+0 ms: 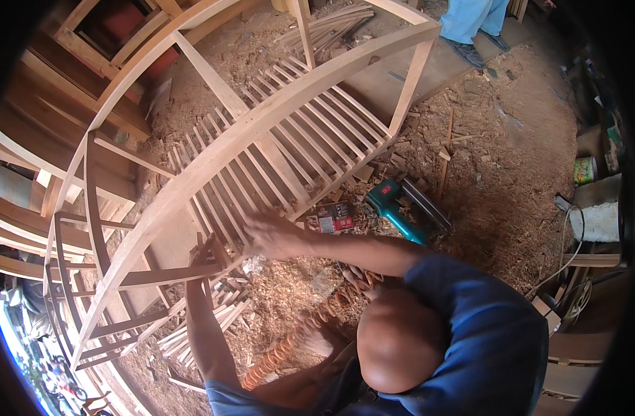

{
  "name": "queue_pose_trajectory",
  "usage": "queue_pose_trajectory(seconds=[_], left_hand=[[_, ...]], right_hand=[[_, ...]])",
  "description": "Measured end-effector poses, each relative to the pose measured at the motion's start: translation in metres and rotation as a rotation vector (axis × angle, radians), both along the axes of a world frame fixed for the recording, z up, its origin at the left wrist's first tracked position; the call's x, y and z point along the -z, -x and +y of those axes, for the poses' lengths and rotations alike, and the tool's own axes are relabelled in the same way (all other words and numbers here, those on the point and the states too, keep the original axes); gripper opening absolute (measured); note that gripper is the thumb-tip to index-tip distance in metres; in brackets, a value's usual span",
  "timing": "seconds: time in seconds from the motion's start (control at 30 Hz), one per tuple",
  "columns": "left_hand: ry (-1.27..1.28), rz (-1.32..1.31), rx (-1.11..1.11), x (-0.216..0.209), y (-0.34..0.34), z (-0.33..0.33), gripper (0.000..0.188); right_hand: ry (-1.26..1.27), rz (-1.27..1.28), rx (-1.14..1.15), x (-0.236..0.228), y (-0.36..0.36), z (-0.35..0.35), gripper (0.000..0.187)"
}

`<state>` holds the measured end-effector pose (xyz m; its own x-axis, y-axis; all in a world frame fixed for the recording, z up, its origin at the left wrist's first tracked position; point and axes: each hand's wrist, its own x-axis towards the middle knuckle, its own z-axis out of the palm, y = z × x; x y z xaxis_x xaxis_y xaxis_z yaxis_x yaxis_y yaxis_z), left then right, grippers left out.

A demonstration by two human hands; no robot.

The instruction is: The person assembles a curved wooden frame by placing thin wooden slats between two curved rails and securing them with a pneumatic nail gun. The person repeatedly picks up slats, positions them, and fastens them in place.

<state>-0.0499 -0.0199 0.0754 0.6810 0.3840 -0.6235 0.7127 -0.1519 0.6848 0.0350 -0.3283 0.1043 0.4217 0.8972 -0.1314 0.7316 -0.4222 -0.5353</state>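
Observation:
A large curved wooden frame (247, 127) lies tilted across the sawdust in front of me. A row of thin slats (310, 139) runs across its inside. My right hand (272, 237) reaches over to the slats near the frame's lower edge; its fingers look spread and slightly blurred against them. Lower left, my left hand (205, 255) is at the end of the slat row, partly hidden behind a short crossrail (170, 275). Its fingers look closed around a slat, though the grip is partly covered.
A teal nail gun (394, 210) lies right of the frame beside a red-and-grey box (335, 218). An orange coiled hose (283, 353) runs by my bare knee (401, 340). Loose slats (210, 319) lie lower left. Another person's blue trousers (470, 17) show at the top.

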Motion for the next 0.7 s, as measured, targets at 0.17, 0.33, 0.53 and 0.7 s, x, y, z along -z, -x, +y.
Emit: queue_pose_trajectory(seconds=[0.17, 0.33, 0.53, 0.7], left_hand=[[0.025, -0.058, 0.048, 0.012, 0.015, 0.009, 0.065], [-0.223, -0.171, -0.102, 0.002, 0.045, 0.009, 0.055], [-0.386, -0.324, -0.324, -0.018, 0.103, -0.03, 0.038], [-1.064, 0.03, -0.04, -0.005, 0.134, -0.087, 0.037]], right_hand=[[-0.246, 0.427, -0.119, 0.019, 0.097, -0.098, 0.047], [-0.101, 0.438, 0.139, 0.044, 0.118, -0.169, 0.035], [-0.093, 0.305, 0.287, 0.074, 0.141, -0.167, 0.026], [0.088, 0.277, 0.308, 0.085, 0.128, -0.157, 0.022]])
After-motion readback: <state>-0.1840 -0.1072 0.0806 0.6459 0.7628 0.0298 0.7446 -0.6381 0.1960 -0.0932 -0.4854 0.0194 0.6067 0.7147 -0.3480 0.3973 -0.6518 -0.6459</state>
